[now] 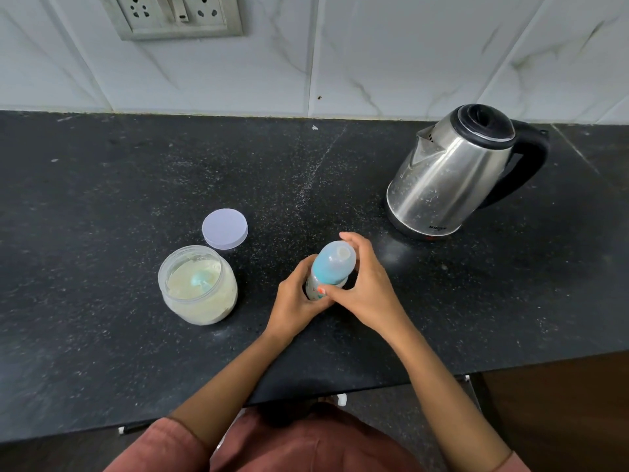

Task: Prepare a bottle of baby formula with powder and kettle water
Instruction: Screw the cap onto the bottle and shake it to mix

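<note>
Both hands [335, 291] grip the upright, blue-collared, clear-capped baby bottle [332, 270].

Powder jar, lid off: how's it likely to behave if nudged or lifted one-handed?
The powder jar looks squat and wide, so it probably slides on the counter rather than tipping. It seems over half full with a scoop inside, so likely moderately heavy. Its lid lies apart, so tilting it would probably spill powder.

There was one baby bottle [329, 270], one open jar of powder [197, 284] with one scoop [200, 278] in it, one loose lid [225, 228], one kettle [456, 172], two hands on the bottle, left [296, 301] and right [366, 284], and one wall socket plate [173, 15].
</note>
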`<state>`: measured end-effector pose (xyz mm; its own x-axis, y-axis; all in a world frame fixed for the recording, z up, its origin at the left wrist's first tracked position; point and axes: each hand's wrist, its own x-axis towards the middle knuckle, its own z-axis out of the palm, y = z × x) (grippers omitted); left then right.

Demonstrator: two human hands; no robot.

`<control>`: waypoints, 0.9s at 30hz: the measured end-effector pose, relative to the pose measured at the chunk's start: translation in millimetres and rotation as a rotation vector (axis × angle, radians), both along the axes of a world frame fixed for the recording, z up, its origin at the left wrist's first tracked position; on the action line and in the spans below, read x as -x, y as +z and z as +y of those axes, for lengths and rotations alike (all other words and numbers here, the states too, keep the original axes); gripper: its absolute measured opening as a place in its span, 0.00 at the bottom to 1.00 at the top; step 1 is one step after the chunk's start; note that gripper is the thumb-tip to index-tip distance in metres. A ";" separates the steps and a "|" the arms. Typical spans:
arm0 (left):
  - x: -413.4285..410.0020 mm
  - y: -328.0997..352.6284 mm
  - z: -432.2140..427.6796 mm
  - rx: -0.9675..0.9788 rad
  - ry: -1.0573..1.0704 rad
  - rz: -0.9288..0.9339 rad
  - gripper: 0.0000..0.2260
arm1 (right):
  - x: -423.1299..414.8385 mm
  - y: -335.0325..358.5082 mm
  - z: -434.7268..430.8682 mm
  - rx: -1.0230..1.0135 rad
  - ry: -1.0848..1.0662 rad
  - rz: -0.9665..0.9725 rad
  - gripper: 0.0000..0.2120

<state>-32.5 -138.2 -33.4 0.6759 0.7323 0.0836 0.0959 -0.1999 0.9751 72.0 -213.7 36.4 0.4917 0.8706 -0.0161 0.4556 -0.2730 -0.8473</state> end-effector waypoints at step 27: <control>-0.4 -2.9 1.6 -0.003 -0.003 0.021 0.29 | -10.0 -2.6 -4.1 0.020 0.107 0.159 0.40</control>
<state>-32.1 -136.6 -36.3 0.6797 0.7301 0.0712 0.1159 -0.2027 0.9723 82.0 -217.9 33.8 0.3861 0.9165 -0.1044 0.3436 -0.2480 -0.9058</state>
